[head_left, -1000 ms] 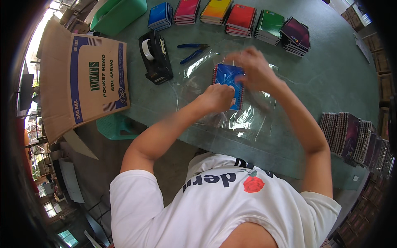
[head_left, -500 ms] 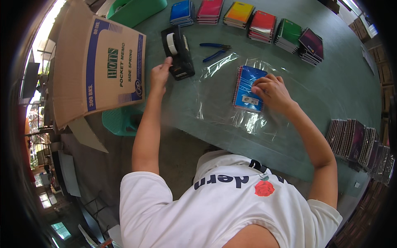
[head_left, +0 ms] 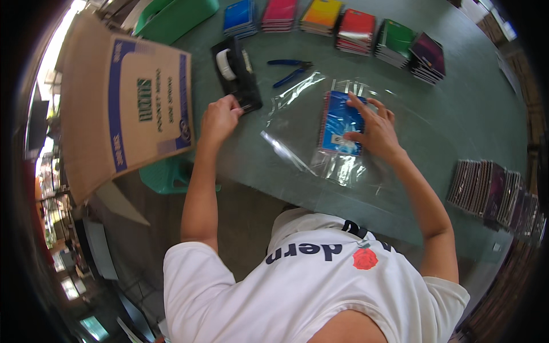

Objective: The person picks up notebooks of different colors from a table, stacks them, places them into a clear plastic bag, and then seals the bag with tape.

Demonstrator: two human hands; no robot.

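Note:
My left hand [head_left: 222, 121] is at the near end of a black tape dispenser [head_left: 242, 86], which carries a white-cored roll. Its fingertips are pinched together there; whatever lies between them is too small to make out. A blue spiral notebook [head_left: 334, 117] lies on a clear plastic sheet [head_left: 291, 123], its coil along the left side. Over the notebook's right part rests my right hand [head_left: 374, 127], thumb and fingers spread, pressing on the cover rather than gripping it.
Blue-handled pliers [head_left: 290, 71] lie past the sheet. Along the far side stand stacks of notebooks, including a yellow stack [head_left: 321, 16] and a purple stack [head_left: 428, 57]. More wrapped notebooks [head_left: 486, 191] are at right. A cardboard box [head_left: 151, 103] and green bin [head_left: 174, 17] occupy the left.
My left hand has shifted from the dispenser's side to its near end, fingertips now pinched. My right hand's fingers have spread out across the notebook. The view has moved slightly.

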